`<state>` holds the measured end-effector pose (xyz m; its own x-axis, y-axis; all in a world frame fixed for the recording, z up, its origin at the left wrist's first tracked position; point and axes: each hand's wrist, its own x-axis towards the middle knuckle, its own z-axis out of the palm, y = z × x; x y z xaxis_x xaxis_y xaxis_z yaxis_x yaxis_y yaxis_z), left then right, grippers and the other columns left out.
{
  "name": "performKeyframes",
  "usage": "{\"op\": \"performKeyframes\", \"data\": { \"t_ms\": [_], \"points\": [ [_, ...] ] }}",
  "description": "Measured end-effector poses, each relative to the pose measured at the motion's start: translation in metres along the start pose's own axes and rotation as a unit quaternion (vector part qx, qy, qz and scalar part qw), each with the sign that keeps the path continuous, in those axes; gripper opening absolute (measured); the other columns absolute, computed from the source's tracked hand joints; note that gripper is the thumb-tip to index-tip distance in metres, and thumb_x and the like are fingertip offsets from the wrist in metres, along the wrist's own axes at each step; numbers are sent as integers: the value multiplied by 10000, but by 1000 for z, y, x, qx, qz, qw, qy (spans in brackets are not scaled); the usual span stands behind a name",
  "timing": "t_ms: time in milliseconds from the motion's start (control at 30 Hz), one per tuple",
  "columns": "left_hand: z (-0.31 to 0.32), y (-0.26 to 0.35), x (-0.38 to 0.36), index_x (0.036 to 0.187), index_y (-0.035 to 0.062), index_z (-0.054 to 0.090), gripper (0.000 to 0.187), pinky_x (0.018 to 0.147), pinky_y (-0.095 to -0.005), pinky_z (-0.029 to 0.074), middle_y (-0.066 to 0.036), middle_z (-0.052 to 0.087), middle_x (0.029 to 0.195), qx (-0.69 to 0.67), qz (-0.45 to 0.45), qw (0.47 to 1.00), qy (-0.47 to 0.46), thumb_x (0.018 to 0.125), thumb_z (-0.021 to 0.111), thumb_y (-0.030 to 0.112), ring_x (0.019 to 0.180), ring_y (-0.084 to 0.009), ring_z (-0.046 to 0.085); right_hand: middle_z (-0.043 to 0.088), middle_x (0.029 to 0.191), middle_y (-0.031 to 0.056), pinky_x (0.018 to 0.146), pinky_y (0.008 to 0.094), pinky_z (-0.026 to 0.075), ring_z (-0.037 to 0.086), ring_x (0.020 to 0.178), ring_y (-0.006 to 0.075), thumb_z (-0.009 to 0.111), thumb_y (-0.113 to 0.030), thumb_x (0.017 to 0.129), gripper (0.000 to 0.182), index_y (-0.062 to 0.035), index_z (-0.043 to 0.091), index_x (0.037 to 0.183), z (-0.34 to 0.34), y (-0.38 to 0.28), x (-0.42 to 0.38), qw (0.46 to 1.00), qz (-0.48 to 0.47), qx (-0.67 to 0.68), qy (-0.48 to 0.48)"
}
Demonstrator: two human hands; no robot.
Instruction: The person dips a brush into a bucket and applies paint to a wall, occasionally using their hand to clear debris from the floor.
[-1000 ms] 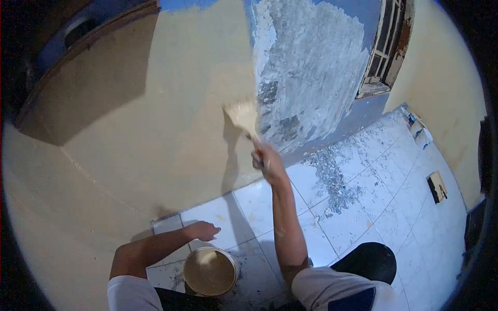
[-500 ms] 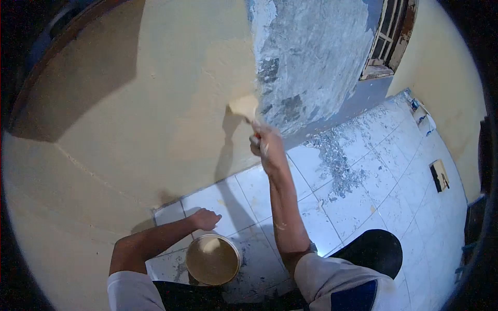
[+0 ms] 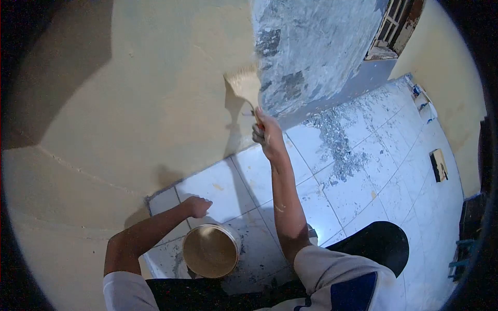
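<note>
My right hand (image 3: 267, 136) is wrapped round the handle of a wide paint brush (image 3: 245, 84). The bristles point up and lie against the beige painted wall (image 3: 171, 93), close to the edge of a bare grey-blue patch (image 3: 311, 46). Just above a round bucket (image 3: 236, 249) is my left hand (image 3: 198, 207), its fingers curled; whether anything is inside them is hidden. The bucket stands on the tiles between my forearms, with beige paint showing inside.
Paint flakes (image 3: 340, 150) are scattered over the white tiled floor (image 3: 358, 207) along the wall. A barred window (image 3: 391, 26) is at the upper right. A block-shaped brush (image 3: 439, 165) and a white object (image 3: 425, 106) lie on the right.
The brush has moved up along the wall beside the grey patch, and its bristles now look fanned out. My left hand has shifted slightly left. The view has tilted a little.
</note>
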<state>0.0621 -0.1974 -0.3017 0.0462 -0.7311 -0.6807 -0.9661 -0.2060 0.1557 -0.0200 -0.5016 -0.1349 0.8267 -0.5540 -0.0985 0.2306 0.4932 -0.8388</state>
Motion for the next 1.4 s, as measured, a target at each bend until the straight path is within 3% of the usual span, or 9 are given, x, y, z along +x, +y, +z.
{"op": "performKeyframes", "data": {
  "t_ms": [300,367,400,467,667,867,1333,1367,1400],
  "points": [
    [-25,11,-9,1100,20,490,375,828,-519,486,-229,624,1035,19,-3,1000,-7,881,545,320,977,-396,612,395,543,-45,382,254,243,336,415,59,589,-337,912,289,-85,642,780,-100,102,-35,974,123,-177,64],
    [-13,4,-4,1100,20,490,373,833,-519,484,-227,625,1030,2,-1,1000,9,884,542,320,972,-403,611,429,563,-30,387,259,263,348,414,70,581,-310,914,278,-56,678,857,-76,75,-31,983,100,-147,56],
    [-11,4,2,1100,20,490,372,835,-519,482,-226,626,1028,-4,4,1000,19,886,541,320,970,-406,610,401,562,-55,404,234,238,320,431,52,569,-260,916,246,-37,671,905,-69,68,-19,964,-64,-258,20],
    [-27,15,0,1148,16,507,395,908,-484,458,-200,621,1093,2,-9,999,-32,880,561,302,1040,-361,600,385,579,-76,438,206,223,309,477,32,568,-230,915,226,-27,665,937,-34,33,-12,933,-164,-316,42],
    [18,-11,9,1095,28,502,386,795,-506,493,-208,626,960,-11,38,997,61,867,570,331,935,-396,615,406,621,-55,475,210,245,346,531,41,570,-312,916,272,-59,669,896,50,-81,-15,984,-157,-85,0],
    [-3,4,-4,1120,37,537,383,865,-485,485,-173,629,1068,-3,6,1000,12,847,591,301,1007,-350,612,335,570,-79,445,224,197,294,473,36,544,-361,938,309,-70,647,914,74,-130,-12,965,-236,-59,-94],
    [6,0,3,1077,37,508,388,789,-512,493,-194,620,987,8,34,999,41,849,577,343,925,-397,617,363,511,-84,372,239,196,291,393,38,562,-392,936,337,-70,660,917,-86,114,-12,970,76,-193,127],
    [2,2,1,1076,40,510,385,785,-513,493,-191,621,985,9,34,998,47,850,578,345,922,-395,617,530,576,26,541,330,405,508,532,171,550,-341,919,352,-18,687,893,-97,118,-12,957,62,-257,117],
    [-2,4,0,1074,40,512,382,785,-514,492,-189,623,980,17,35,998,48,853,576,345,920,-395,617,563,619,66,573,356,415,537,581,222,546,-326,915,346,-9,682,899,-102,125,-7,945,31,-300,129]
  ]
}}
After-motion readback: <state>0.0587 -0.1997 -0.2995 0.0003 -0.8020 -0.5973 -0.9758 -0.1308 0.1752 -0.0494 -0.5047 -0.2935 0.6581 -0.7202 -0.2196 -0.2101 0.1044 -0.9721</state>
